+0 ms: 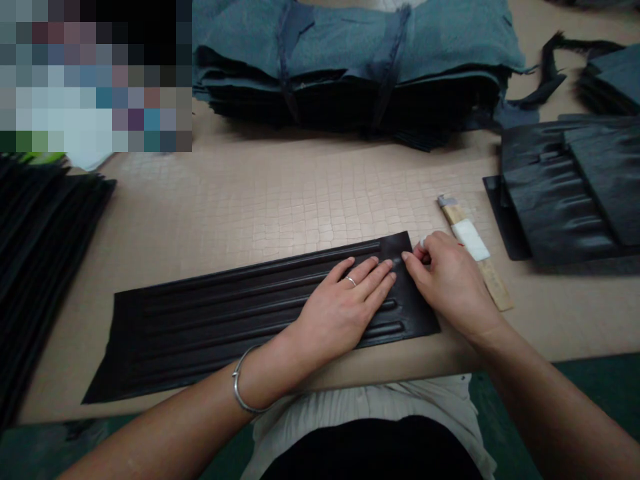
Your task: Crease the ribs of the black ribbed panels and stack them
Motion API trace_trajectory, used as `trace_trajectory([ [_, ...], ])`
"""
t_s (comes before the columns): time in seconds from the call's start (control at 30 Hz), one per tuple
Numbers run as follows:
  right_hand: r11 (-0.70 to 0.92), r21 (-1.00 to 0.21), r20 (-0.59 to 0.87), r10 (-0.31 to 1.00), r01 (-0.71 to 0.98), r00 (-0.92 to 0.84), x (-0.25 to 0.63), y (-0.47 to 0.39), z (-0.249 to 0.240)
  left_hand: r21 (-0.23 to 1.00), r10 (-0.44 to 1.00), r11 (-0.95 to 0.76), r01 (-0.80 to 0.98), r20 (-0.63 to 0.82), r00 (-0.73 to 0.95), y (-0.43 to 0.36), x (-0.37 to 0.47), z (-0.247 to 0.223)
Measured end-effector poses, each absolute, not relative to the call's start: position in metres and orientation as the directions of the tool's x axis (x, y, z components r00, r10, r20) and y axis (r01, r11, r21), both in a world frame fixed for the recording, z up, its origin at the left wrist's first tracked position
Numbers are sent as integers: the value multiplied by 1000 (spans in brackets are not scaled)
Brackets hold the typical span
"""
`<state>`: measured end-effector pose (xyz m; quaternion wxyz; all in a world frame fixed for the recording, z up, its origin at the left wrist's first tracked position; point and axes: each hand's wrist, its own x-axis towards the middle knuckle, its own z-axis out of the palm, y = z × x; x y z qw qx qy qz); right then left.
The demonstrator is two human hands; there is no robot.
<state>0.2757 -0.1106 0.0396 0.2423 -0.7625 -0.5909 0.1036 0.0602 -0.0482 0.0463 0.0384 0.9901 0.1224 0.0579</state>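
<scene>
A long dark leather-like panel (240, 300) with raised parallel ridges lies on the table in front of me. My left hand (345, 300) rests flat on it near its right end, fingers stretched out, a ring and a bracelet showing. At the panel's right edge my right hand (445, 273) is closed, thumb and forefinger pinched; whatever is between them is hidden or too small to name. Just beyond the right hand lies a flat wooden-coloured strip (495, 287) with a white wrap (471, 240) and a grey metal-looking tip.
A tied bundle of blue-grey fabric-backed sheets (350, 40) lies at the back. More black ridged panels (545, 193) are piled at the right, and a tall stack of dark sheets (45, 233) stands at the left. The table's (225, 193) front edge runs close to my body.
</scene>
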Motion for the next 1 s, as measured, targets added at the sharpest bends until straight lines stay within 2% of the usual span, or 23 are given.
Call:
trace_trajectory([
  [0.13,-191,-503,134,946,843,295,278,-110,39,82,267,-962,260,86,960,-46,67,48],
  [0.23,-194,-520,203,918,832,341,280,-120,45,139,281,-953,268,87,956,-42,66,53],
  [0.3,-159,-479,274,907,863,319,276,-132,51,182,300,-943,279,100,949,-40,59,58],
  [0.37,-84,-379,300,931,921,209,264,-144,56,190,342,-929,317,120,932,-40,50,62],
  [0.47,28,-253,214,976,967,28,237,-154,54,162,405,-908,386,113,907,-45,38,62],
  [0.53,44,-217,144,990,975,-13,220,-152,47,151,426,-899,412,80,901,-50,33,58],
  [0.73,2,-175,35,999,985,4,211,-139,32,146,464,-879,454,44,885,-59,32,42],
  [1.0,-52,-161,28,998,986,58,233,-118,31,204,503,-853,481,71,862,-57,36,40],
])
